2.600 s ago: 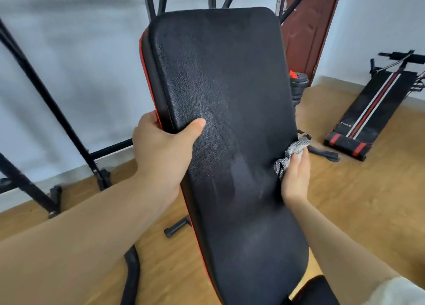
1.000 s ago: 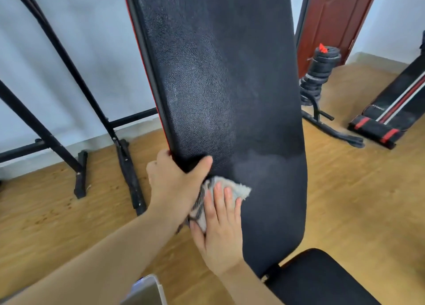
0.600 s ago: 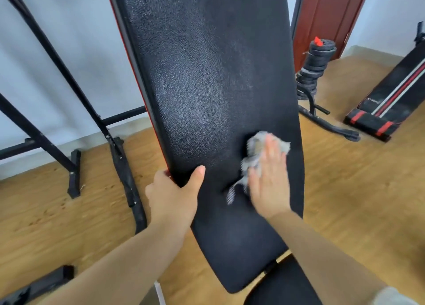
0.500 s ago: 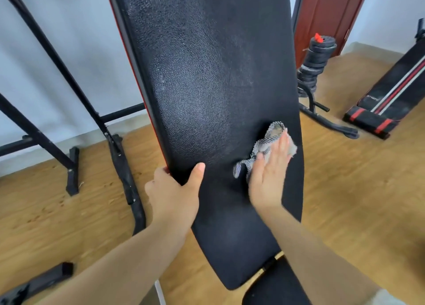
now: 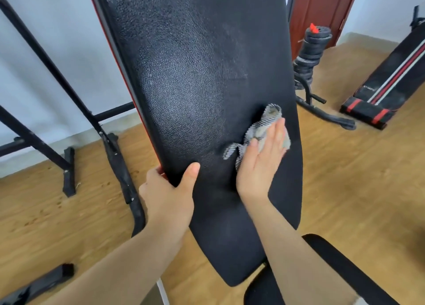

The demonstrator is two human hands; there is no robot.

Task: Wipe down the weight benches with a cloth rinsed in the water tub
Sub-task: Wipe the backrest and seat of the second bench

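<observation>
The raised backrest pad point(image 5: 195, 75) is clasped at its left edge by the left hand point(image 5: 167, 196), with the thumb laid on its face. The cloth point(image 5: 264, 130) is pressed against the pad's lower right by the right hand point(image 5: 259, 164), whose grip is spread and fingers straight. Since nothing is pinched, the bunched cloth could be lost from under the palm or dropped past the right edge.

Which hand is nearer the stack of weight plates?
Right. The right hand presses the cloth near the backrest's right edge, toward the weight plates; the left hand grips its left edge.
</observation>
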